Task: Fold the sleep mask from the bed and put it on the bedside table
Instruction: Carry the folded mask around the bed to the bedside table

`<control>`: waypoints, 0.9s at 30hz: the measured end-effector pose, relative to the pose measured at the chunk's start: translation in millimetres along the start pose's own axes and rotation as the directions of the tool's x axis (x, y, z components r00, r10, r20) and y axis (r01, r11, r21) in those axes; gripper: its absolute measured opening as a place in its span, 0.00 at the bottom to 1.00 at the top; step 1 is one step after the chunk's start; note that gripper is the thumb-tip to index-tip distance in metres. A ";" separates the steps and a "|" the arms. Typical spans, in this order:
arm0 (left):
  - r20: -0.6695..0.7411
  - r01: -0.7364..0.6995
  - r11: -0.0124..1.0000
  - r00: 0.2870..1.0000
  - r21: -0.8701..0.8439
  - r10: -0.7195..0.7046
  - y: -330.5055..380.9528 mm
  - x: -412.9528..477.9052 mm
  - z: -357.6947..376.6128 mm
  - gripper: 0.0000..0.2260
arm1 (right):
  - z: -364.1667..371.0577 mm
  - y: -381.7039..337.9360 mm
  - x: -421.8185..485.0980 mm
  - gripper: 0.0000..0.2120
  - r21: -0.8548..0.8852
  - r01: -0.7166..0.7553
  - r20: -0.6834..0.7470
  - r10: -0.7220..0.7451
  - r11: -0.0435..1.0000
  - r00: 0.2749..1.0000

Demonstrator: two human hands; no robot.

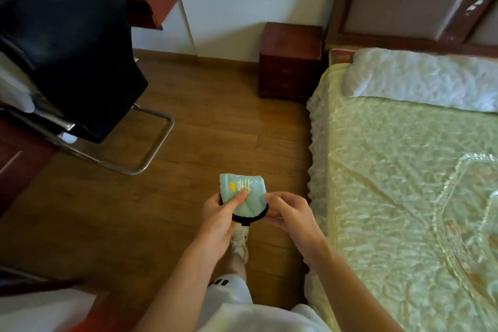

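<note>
A pale green sleep mask (252,198) with a white lash pattern and a small yellow mark is folded over, its black strap looping under its lower edge. Both hands hold it above the wooden floor, beside the bed (404,170). My left hand (219,219) grips its left side with the thumb pressed on the front. My right hand (289,214) pinches its right edge and the strap. The dark wooden bedside table (292,40) stands further ahead against the wall, next to the headboard, with a bare top.
The bed has a shiny cream cover and a white pillow (420,78) at its head. A metal-framed chair (129,148) draped with dark clothing (64,43) stands at the left. Open wooden floor (215,121) runs between chair and bed up to the bedside table.
</note>
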State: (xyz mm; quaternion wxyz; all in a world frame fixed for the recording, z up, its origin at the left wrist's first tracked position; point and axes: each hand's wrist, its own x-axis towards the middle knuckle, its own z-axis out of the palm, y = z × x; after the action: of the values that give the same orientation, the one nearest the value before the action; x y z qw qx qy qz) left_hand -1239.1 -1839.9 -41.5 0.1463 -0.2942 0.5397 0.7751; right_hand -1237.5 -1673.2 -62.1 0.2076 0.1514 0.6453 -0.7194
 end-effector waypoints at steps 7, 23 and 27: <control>0.073 0.027 0.999 0.997 0.042 -0.030 80.0 119.9 32.8 0.11 | 0.1 -69.7 117.9 0.20 0.004 0.028 -0.091 -0.028 1.000 0.995; 0.144 0.092 0.990 0.984 0.104 -0.106 217.3 322.5 128.1 0.10 | -18.7 -189.9 311.8 0.21 0.010 0.052 -0.276 -0.048 0.999 0.960; 0.118 0.111 0.988 0.985 0.103 -0.123 234.6 361.5 154.3 0.11 | -37.3 -209.7 356.4 0.24 0.002 0.058 -0.275 -0.055 0.998 0.960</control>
State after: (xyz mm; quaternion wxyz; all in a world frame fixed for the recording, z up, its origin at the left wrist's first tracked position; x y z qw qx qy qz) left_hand -1696.3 -1818.1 -49.6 0.2388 -0.2694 0.5481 0.7550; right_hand -1652.3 -1656.0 -58.2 0.0946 0.2323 0.6682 -0.7004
